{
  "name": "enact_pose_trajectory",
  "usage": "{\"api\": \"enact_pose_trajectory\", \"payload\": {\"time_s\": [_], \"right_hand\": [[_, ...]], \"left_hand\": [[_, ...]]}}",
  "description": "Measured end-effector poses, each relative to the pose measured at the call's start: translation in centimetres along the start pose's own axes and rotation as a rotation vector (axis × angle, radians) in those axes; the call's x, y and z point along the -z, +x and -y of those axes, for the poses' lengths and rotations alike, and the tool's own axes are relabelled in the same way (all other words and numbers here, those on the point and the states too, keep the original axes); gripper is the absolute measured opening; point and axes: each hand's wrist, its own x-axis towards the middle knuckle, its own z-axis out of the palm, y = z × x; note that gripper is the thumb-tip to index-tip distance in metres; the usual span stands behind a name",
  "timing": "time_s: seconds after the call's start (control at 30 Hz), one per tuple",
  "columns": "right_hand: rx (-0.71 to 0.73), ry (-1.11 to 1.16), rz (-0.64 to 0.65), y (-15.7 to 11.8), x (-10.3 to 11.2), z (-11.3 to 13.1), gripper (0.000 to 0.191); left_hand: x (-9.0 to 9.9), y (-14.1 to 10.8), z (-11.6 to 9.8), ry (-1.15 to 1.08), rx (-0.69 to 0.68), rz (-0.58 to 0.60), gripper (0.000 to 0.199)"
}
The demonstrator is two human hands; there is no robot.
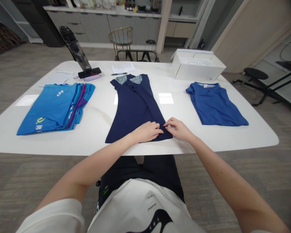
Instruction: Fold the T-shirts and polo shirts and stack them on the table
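Note:
A navy garment [135, 110] with patterned grey patches at its top lies lengthwise on the white table [97, 144], folded narrow at the top and wider toward me. On its lower part rests my left hand [147, 131], palm down with fingers a little bent and apart. At the lower right edge of the cloth, my right hand [178, 128] has thumb and fingertips pinched together on the navy garment. The fingertips of both hands are close to each other.
Folded blue shirts [50, 108] are stacked at the left, a blue shirt [213, 105] lies at the right. Behind stand a white open box [196, 68] and a black handheld vacuum [79, 55]. A pen [119, 74] and paper [123, 67] lie beyond the garment.

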Motion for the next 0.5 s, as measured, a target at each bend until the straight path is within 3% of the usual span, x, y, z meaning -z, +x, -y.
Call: {"api": "enact_pose_trajectory", "payload": {"time_s": [0.13,0.27,0.4,0.5], "right_hand": [[-0.012,0.016,0.036,-2.6,0.8,1.1,0.023],[0.002,-0.072,0.007,-3.7,0.2,2.3,0.039],[-0.168,-0.214,-0.149,-4.1,-1.6,2.9,0.030],[-0.250,-0.312,-0.168,-4.5,-2.6,3.6,0.025]], "left_hand": [[-0.5,0.2,-0.9,-0.019,0.046,-0.035,0.027],[-0.5,0.3,-1.1,-0.262,0.163,-0.202,0.025],[0.2,-0.2,-1.6,-0.484,0.238,-0.338,0.021],[0.9,-1.2,-2.2,-0.508,0.251,-0.395,0.020]]}}
